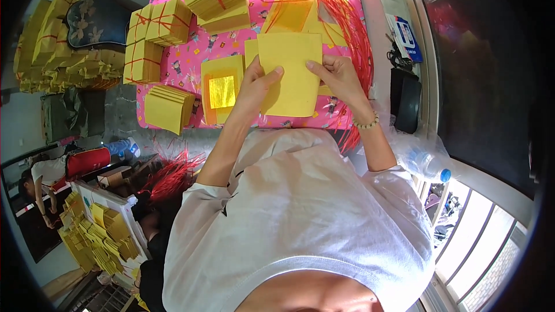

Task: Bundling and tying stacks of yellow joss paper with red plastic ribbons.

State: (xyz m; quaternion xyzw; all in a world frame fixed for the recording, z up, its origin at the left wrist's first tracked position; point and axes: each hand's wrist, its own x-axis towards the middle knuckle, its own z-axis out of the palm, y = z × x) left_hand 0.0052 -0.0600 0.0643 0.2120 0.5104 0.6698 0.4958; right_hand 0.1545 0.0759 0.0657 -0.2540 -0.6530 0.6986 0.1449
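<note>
Both my hands hold a stack of yellow paper sheets (292, 75) upright over the pink patterned tablecloth (193, 52). My left hand (254, 89) grips its left edge, with the thumb on the front. On the right edge my right hand (342, 81) pinches it the same way, a beaded bracelet at the wrist. The fingers behind the paper are mostly hidden. Just left of my left hand lies yellow paper with an orange border and a shiny gold square (222, 92). A fanned pile of yellow sheets (169, 108) rests at the table's near left corner.
Red-tied yellow paper bundles (167, 21) stand at the table's left and back. Long red plastic strands (352, 29) run down its right side. A plastic bottle (430, 166) lies by the window. At lower left, another person (49, 176) bends near a table of yellow paper (107, 234).
</note>
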